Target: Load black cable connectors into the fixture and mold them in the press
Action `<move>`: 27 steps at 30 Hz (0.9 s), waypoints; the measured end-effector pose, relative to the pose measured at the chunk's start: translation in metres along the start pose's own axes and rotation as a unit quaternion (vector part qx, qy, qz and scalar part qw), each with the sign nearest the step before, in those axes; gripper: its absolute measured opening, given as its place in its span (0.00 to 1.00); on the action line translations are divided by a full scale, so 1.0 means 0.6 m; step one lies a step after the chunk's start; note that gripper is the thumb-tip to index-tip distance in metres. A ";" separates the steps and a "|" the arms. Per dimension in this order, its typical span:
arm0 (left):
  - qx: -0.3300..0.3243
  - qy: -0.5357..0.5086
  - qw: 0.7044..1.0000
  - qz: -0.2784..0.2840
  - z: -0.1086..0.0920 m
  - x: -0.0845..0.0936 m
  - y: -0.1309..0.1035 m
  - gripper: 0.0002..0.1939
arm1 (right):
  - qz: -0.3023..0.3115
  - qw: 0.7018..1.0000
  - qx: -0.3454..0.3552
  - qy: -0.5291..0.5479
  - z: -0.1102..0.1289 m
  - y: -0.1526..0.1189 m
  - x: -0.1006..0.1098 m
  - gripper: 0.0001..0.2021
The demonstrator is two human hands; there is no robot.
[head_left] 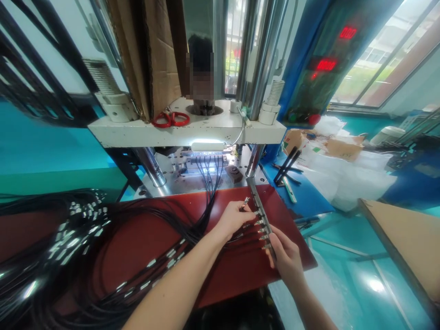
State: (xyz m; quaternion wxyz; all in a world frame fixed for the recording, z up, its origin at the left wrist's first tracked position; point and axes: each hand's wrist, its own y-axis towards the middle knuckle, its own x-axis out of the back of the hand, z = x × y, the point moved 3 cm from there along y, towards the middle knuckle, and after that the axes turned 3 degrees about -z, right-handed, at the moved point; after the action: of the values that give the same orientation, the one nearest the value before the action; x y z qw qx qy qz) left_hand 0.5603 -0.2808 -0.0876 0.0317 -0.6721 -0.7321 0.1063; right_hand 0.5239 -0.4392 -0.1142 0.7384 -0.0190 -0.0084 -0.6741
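My right hand (284, 250) grips the near end of a long metal bar (260, 211), which lies slanted over the red-brown board (237, 279). Several cable ends with metal connectors (263, 237) sit in a row along the bar's left side. Just left of the bar, my left hand (235, 217) pinches a black cable with a metal connector (245, 202) at its tip, pointing up. Other black cables (209, 206) run from the lit fixture (206, 162) in the press down onto the board.
A large bundle of black cables with white tags (74, 229) covers the left side. Red-handled scissors (171, 119) rest on the press plate (137, 133). Pliers (288, 172) and a cutter knife (289, 190) lie on the blue surface at right. A cardboard-coloured panel (405, 233) stands at far right.
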 end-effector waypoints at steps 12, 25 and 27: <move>0.024 -0.016 1.000 0.000 -0.002 0.007 -0.001 0.10 | 0.032 0.996 0.030 -0.078 -0.005 0.006 -0.003 0.23; -0.017 -0.056 0.998 -0.028 -0.011 0.017 0.006 0.12 | -0.018 1.000 -0.001 0.021 0.007 0.000 -0.002 0.26; 0.003 -0.016 1.000 -0.016 -0.006 0.014 0.007 0.12 | -0.018 0.999 0.000 0.029 0.009 -0.003 -0.003 0.25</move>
State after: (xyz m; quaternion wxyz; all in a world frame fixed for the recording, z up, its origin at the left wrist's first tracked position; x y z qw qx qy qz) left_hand 0.5642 -0.2720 -0.0856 0.0242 -0.6583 -0.7430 0.1187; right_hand 0.5223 -0.4371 -0.1087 0.7259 0.0011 0.0127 -0.6876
